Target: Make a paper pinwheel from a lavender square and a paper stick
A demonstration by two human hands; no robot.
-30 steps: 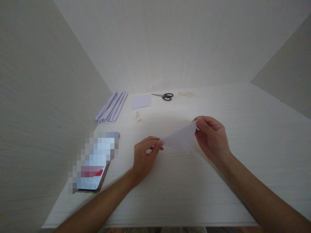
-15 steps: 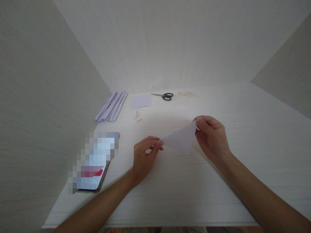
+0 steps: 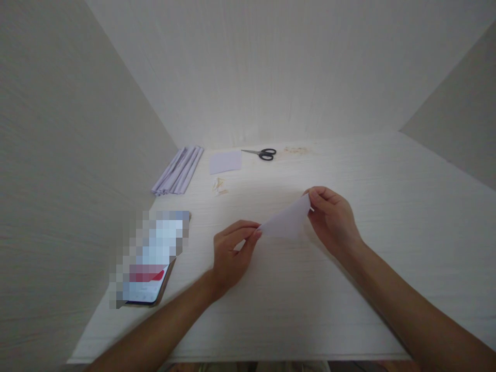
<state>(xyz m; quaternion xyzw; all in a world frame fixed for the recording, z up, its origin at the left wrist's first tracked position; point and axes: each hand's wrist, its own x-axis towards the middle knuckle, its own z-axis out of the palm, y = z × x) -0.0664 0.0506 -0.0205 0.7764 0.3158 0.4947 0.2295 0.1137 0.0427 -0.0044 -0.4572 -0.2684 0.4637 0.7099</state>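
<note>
A thin white sheet of paper [image 3: 285,219], roughly triangular as I see it, is stretched between my hands above the table. My left hand [image 3: 234,253] pinches its pointed left corner between thumb and fingers. At the upper right, my right hand [image 3: 333,219] grips the paper's edge with thumb on the near side. A small white tip sticks out beneath the right thumb; what it belongs to is hard to tell. The right hand's other fingers are partly hidden behind the paper.
Rolled paper tubes [image 3: 178,171] lie at the back left, beside flat paper [image 3: 225,162] and black-handled scissors [image 3: 265,153]. Small thin sticks or strips [image 3: 219,186] lie before the flat paper. A phone [image 3: 155,263] rests at left. Walls enclose the white table [image 3: 287,315].
My right hand has shifted slightly left and the paper's lower corner has swung up, so the sheet looks narrower. My left hand has barely moved, still pinching its corner.
</note>
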